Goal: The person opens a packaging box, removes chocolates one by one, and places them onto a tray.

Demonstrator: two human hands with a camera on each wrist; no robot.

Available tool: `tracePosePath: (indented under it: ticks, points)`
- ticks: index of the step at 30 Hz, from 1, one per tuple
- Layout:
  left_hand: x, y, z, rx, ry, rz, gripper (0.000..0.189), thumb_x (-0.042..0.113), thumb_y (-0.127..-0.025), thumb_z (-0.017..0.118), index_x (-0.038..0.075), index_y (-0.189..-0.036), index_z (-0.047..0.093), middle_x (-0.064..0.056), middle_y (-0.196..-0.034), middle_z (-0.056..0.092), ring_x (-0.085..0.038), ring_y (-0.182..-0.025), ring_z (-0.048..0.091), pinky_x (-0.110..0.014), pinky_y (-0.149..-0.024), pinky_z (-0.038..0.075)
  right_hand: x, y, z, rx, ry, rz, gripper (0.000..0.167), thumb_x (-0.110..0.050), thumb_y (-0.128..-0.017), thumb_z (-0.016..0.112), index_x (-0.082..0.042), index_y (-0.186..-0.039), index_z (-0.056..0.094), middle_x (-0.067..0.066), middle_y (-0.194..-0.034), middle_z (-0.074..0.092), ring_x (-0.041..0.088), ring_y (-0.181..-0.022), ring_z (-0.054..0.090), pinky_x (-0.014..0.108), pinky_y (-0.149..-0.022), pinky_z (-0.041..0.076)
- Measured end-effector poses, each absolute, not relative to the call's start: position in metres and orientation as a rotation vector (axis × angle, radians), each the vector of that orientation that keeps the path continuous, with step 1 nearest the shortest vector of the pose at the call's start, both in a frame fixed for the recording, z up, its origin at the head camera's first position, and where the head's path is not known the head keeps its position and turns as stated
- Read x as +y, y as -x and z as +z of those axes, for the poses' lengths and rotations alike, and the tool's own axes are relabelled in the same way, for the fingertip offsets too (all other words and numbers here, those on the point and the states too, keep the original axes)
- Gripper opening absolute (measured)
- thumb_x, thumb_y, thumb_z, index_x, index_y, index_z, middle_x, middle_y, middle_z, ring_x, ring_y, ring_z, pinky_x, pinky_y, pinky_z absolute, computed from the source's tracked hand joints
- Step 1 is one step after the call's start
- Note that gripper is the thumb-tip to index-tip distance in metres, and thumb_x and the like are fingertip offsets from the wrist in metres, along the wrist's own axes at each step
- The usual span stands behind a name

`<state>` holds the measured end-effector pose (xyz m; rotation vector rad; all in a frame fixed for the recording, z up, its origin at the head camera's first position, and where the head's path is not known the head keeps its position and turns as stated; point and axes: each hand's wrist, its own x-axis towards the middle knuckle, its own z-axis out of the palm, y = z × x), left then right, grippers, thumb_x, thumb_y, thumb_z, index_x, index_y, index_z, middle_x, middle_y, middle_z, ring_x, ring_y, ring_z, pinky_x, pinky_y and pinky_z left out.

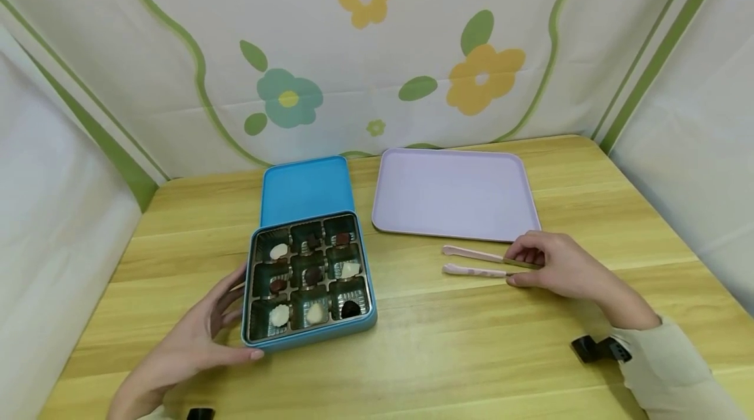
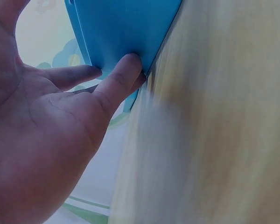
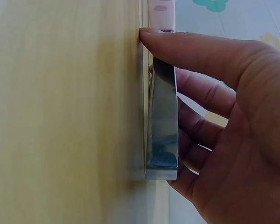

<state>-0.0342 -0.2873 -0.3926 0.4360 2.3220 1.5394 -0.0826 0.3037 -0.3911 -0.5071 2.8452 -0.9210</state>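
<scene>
A blue tin sits on the table, its green insert divided into several compartments with white and dark chocolates inside. At its left side is my left hand, thumb near the front left corner and fingers along the side. The left wrist view shows extended fingertips touching the blue wall. My right hand pinches a pair of tongs between thumb and fingers. The tongs have two pink ends pointing left, spread apart, and a shiny metal bend. They lie low, close to the tabletop.
A blue lid lies directly behind the tin. To its right is a lilac tray, beyond the tongs. The wood-grain table meets a flowered curtain at the back, with white cloth on both sides.
</scene>
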Motion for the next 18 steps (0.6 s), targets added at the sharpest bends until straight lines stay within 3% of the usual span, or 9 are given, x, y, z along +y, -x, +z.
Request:
tracePosePath:
  ticks: [8,18]
  points:
    - [-0.2865,0.0365,-0.3915,2.325,-0.403,1.501,0.132,0.01,-0.079,0.096,0.03,-0.175,0.007,-0.025,-0.176,0.022,0.021,-0.14,0.037,-0.01,-0.106,0.042,0.3033,0.0835,-0.3949,2.837,0.53,-0.975,0.026,-0.027,-0.082,0.096,-0.023,-0.1,0.078,-0.009,-0.09,0.067,0.004,-0.081,0.058,0.023,-0.07,0.05]
    - [-0.2836,0.0309,-0.3921,2.308,-0.344,1.491,0.128,0.016,-0.082,0.095,0.033,-0.175,0.007,-0.022,-0.177,0.021,0.016,-0.137,0.046,-0.014,-0.105,0.049,0.3065,0.0824,-0.396,2.83,0.505,-0.984,0.027,-0.03,-0.081,0.096,-0.027,-0.099,0.076,-0.01,-0.088,0.065,0.003,-0.079,0.057,0.023,-0.068,0.049]
